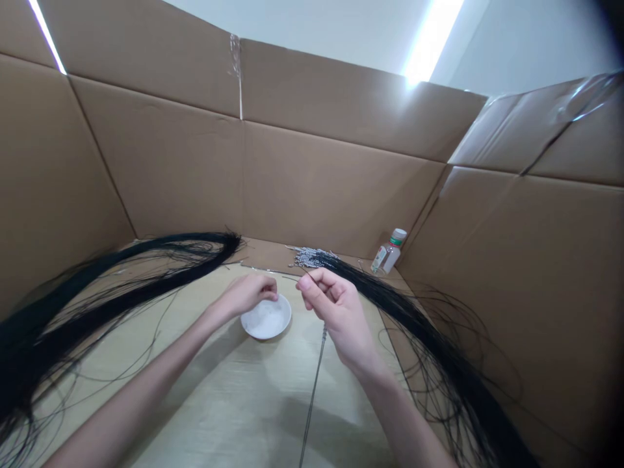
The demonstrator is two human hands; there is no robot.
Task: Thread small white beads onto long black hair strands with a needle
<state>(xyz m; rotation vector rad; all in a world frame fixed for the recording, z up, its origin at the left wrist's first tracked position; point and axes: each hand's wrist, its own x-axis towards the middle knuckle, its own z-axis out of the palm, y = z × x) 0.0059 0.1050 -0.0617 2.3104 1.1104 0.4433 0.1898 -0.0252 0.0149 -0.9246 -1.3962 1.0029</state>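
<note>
My left hand (251, 293) is over the back rim of a small white bowl (266, 322), its fingers pressed together; anything between them is too small to make out. The bowl holds whitish contents. To its right, my right hand (331, 304) pinches a thin dark cord between thumb and forefinger, and the cord's tip points left towards the bowl. Beneath that hand, thin dark cords (313, 390) with small pale beads at their upper end run down the table towards me.
Long black strands (160, 279) lie at the left. Another black bundle (429, 331) with pale beaded ends (312, 257) curves along the right. A clear bottle with a white cap (389, 252) leans in the back right corner. Cardboard walls (331, 188) surround the table (234, 403).
</note>
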